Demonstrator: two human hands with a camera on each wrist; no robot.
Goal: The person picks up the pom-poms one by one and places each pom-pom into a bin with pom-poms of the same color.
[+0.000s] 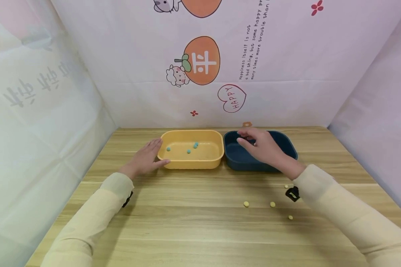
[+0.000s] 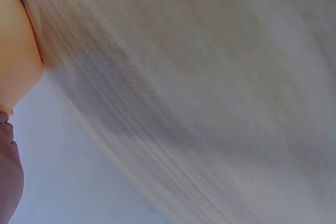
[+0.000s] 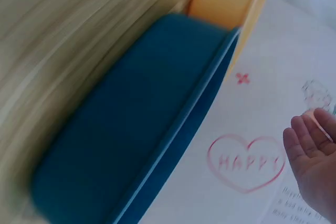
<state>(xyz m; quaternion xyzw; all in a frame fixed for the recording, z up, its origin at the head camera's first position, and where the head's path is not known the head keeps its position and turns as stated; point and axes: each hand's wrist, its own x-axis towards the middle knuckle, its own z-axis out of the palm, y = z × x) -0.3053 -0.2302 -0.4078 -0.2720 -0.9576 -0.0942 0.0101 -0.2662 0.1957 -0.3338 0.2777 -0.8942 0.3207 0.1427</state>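
Right hand (image 1: 264,147) loosely parted, probably empty, above blue box (image 1: 244,165). Yellow pellets (image 1: 246,204) lie behind it on table (image 1: 187,222), beside right sleeve (image 1: 347,215); left hand (image 1: 144,157), farther off, spread against yellow box (image 1: 194,164).

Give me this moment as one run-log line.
Left hand: at left end of yellow bin | Right hand: over navy bin | Teal pellets: in yellow bin | Yellow pellets: on wooden table
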